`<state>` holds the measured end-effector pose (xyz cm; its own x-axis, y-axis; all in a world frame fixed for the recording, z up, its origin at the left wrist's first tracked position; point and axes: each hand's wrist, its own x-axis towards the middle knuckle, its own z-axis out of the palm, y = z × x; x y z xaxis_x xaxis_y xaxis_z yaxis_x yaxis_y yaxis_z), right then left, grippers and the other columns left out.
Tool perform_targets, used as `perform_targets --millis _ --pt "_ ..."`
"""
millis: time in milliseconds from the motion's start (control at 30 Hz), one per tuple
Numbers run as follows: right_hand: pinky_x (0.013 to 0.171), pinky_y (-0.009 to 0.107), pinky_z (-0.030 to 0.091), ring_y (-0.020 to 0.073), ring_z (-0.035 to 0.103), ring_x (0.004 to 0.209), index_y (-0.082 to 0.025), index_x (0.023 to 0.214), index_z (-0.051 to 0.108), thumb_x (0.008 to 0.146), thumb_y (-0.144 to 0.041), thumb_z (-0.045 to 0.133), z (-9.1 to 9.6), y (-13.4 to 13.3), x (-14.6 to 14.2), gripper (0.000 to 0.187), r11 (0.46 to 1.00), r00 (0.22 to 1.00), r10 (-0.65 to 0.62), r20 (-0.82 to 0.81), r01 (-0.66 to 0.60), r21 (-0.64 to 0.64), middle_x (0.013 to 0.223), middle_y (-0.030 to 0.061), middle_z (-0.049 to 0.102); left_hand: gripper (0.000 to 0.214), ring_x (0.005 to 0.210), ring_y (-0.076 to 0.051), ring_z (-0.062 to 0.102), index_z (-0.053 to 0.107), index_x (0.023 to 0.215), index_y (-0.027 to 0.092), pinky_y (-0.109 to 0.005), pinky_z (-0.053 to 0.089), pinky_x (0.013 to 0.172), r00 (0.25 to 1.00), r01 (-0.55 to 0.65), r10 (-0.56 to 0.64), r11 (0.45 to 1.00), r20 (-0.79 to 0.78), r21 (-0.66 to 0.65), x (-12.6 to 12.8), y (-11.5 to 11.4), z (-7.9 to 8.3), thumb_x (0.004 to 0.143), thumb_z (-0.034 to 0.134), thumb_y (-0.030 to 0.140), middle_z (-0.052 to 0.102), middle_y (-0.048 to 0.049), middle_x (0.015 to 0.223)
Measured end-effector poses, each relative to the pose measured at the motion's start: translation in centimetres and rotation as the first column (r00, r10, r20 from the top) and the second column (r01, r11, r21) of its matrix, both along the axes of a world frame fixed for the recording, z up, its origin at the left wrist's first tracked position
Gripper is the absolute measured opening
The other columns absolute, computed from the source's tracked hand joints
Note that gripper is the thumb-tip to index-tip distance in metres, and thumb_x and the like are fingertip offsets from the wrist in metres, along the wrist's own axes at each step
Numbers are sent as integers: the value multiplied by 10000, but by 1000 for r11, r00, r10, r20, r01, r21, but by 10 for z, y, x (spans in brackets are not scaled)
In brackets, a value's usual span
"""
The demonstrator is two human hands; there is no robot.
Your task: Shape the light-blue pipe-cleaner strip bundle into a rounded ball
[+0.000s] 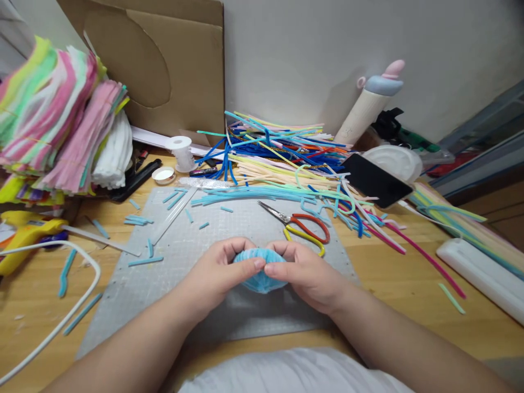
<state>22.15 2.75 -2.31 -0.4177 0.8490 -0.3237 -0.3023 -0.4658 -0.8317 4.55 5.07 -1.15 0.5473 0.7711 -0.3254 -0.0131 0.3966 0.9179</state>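
Observation:
Between both hands is a rounded light-blue fuzzy piece (pixel 262 283), apparently made of pipe cleaners laid side by side. My left hand (pixel 223 267) grips its left side, thumb pressed on top and fingers curled behind. My right hand (pixel 307 270) closes on the right side in the same way, and the two thumb tips nearly meet at the middle. The piece is held above a grey cutting mat (pixel 221 322). Just beyond my right hand lie scissors (pixel 305 224) with red and yellow handles. Short cut blue pipe cleaner pieces (pixel 145 262) are scattered on the mat's left.
Long blue pipe cleaners (pixel 254 194) lie along the mat's far edge, before a multicoloured heap (pixel 282 147). At left are a yellow glue gun (pixel 28 234), its white cord (pixel 96 273) and bundled pipe cleaners (pixel 53 114). A phone (pixel 374 177) and a white bottle (pixel 364 109) stand at right.

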Motion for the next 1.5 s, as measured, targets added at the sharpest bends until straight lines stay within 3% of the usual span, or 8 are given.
perform_targets --millis 533,800,1000,1100,1233,1367,1433,1500 --pt "539 216 328 84 412 548 -143 651 556 680 -316 713 -3 -1 -6 236 991 970 -89 -225 64 -115 589 -37 487 276 636 -100 467 542 782 153 -235 351 622 993 -21 32 995 110 -98 4 -2 -4 746 698 378 548 20 702" --pt "503 208 293 72 373 519 -147 639 524 672 -359 742 -7 -1 -7 306 997 993 -59 -99 53 -62 567 -50 457 292 638 -90 459 532 746 144 -222 345 604 996 56 -53 998 70 -32 3 -3 -10 713 743 344 527 26 688" --pt "661 248 433 126 538 678 -140 776 661 740 -365 694 -2 1 -2 231 984 952 -142 -270 107 -140 714 8 609 218 650 -121 527 574 767 148 -252 409 643 951 -65 107 986 289 -152 0 3 0 724 713 311 587 -8 707" --pt "701 248 439 123 550 693 -147 797 684 743 -286 701 1 4 0 150 987 930 -152 -334 128 -93 732 16 635 272 786 -178 579 608 923 161 -295 449 724 929 -134 178 979 324 -154 2 5 0 722 698 321 624 -54 868" --pt "782 240 436 116 577 765 -189 883 689 741 -211 717 0 4 -4 146 981 909 -181 -376 193 -5 799 -1 655 652 1159 -242 488 420 1301 322 -345 443 896 946 -267 243 959 213 91 6 1 -10 726 727 322 462 -61 1316" --pt "780 231 444 102 596 772 -175 865 687 714 -171 752 -5 0 -9 165 990 940 -122 -320 139 32 817 -7 667 661 1406 -271 185 400 1354 392 -416 275 1102 996 -78 90 842 4 534 5 -4 -14 772 705 322 226 -6 1524" --pt "746 220 450 92 599 747 -154 846 686 699 -183 774 -7 -2 -9 174 995 952 -76 -297 90 34 810 -3 670 598 1415 -267 168 442 1341 373 -410 198 1141 996 11 50 777 -79 629 4 -5 -12 794 682 337 261 -3 1518" --pt "728 215 454 91 605 737 -135 847 689 700 -219 784 -8 -4 -9 194 999 957 -24 -289 35 34 805 8 672 583 1356 -261 307 438 1343 366 -390 250 1120 995 74 -14 783 -101 617 2 -6 -10 806 666 361 373 -15 1457"
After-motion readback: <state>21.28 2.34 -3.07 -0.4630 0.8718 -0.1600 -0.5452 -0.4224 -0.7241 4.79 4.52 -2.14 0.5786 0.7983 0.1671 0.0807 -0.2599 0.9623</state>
